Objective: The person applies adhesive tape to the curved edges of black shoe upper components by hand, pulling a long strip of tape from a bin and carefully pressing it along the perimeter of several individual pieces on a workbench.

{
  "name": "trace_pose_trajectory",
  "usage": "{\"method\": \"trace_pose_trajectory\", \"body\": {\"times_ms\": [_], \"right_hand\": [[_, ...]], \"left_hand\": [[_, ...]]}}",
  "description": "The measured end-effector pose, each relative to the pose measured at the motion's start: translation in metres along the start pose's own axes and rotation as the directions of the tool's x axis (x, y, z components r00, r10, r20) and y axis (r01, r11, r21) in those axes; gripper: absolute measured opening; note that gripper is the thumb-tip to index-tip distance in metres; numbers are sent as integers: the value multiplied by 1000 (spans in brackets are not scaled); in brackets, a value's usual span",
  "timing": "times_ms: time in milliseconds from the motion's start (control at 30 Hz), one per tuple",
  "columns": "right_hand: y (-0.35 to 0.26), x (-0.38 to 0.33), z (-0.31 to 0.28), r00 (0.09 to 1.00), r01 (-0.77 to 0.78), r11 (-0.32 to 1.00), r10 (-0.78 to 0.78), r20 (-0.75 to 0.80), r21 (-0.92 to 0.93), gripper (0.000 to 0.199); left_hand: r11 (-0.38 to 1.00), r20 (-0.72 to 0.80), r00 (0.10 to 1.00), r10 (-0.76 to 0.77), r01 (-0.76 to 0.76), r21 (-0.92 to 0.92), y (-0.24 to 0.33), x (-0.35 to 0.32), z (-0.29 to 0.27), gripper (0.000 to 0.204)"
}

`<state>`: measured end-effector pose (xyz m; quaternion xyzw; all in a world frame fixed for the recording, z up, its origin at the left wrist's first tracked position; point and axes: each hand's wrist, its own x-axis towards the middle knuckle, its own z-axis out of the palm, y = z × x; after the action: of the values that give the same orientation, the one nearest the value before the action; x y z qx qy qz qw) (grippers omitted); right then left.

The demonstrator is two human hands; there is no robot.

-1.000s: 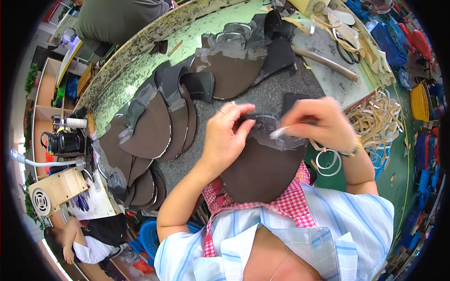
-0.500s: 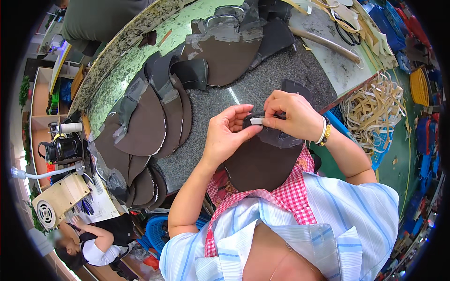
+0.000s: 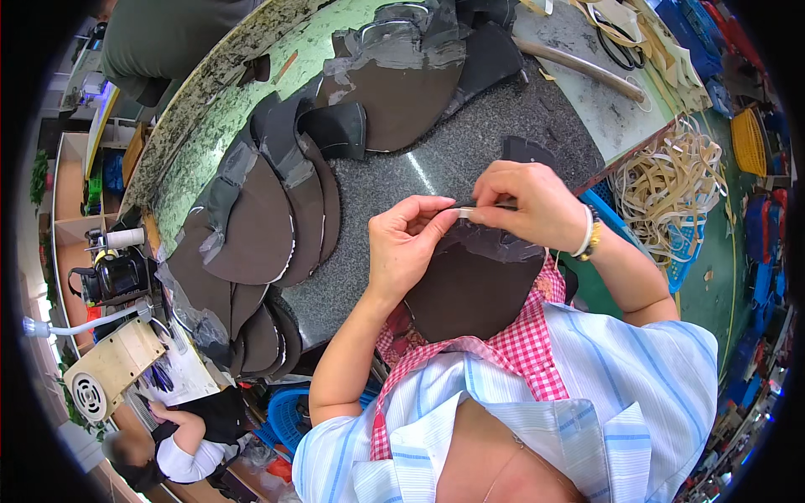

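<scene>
Far left of the dark granite slab point(image 3: 470, 159): a wooden box with a round vent point(image 3: 105, 373) and a white hose point(image 3: 92, 318), with another person in a white top point(image 3: 180, 448) seated below it. Against the slab's left edge, a fanned stack of dark brown leather pieces point(image 3: 251, 243), overlapping, some with grey film on their upper edges. At the slab's top, a larger brown piece point(image 3: 398, 92) under a crumpled clear sheet. Left hand point(image 3: 407, 247), over the slab's near edge: thumb and forefinger pinched on the left end of a thin white strip point(image 3: 464, 212), other fingers curled loosely. Right hand point(image 3: 528, 205), just beside it: fingers closed on the strip's right end, a beaded bracelet at the wrist. The strip lies along the top edge of a dark brown leather piece point(image 3: 474, 289), which hangs from the slab's near edge down over a red checked apron point(image 3: 516, 348). Whether either hand also grips the leather, cannot tell. Right of the slab: a wooden stick point(image 3: 583, 67) on a grey bench point(image 3: 604, 109), then a tangled heap of pale tan strips point(image 3: 671, 180) lower down.
</scene>
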<state>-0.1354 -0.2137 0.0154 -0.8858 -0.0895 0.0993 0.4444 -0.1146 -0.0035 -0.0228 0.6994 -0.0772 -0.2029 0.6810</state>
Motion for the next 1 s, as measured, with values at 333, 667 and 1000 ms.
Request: {"method": "trace_pose_trajectory", "body": {"times_ms": [333, 667, 1000], "right_hand": [[-6, -55, -36, 922, 28, 986, -89, -376, -163, 33], [12, -36, 19, 975, 52, 982, -10, -223, 183, 11], [19, -27, 16, 983, -14, 973, 56, -176, 231, 14]], "left_hand": [[987, 86, 996, 35, -48, 152, 14, -12, -5, 23], [985, 87, 996, 13, -28, 170, 6, -9, -4, 18], [997, 187, 982, 12, -27, 75, 15, -11, 5, 20]]}}
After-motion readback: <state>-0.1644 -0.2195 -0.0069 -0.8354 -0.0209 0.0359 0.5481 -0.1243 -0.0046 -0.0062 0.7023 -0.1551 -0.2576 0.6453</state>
